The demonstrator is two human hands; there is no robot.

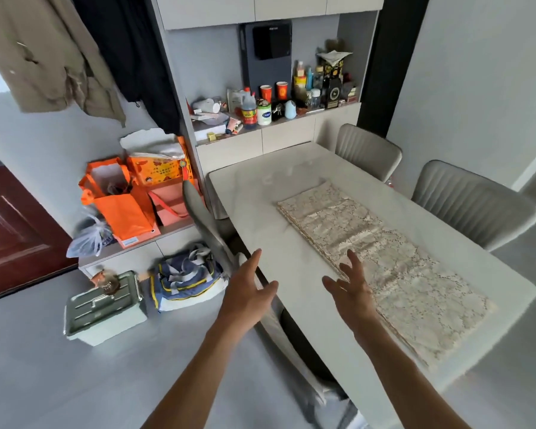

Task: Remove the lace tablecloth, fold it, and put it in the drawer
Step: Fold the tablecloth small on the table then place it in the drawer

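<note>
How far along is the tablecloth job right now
Done: the lace tablecloth is off its spread and lies folded into a long strip on the table. In hand: nothing; the left hand and right hand are open and reach toward the strip's near edge. Left: probably more folding, then the drawer; no open drawer shows.

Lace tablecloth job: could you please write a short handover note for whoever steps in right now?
Left hand: open, holding nothing, at the table's near edge.
Right hand: open, fingers spread just over the tablecloth's near edge.
Lace tablecloth: already folded into a long strip, lying flat on the table.
Left to do: fold it smaller if needed, pick it up, put it in the drawer. No open drawer shows.
</note>
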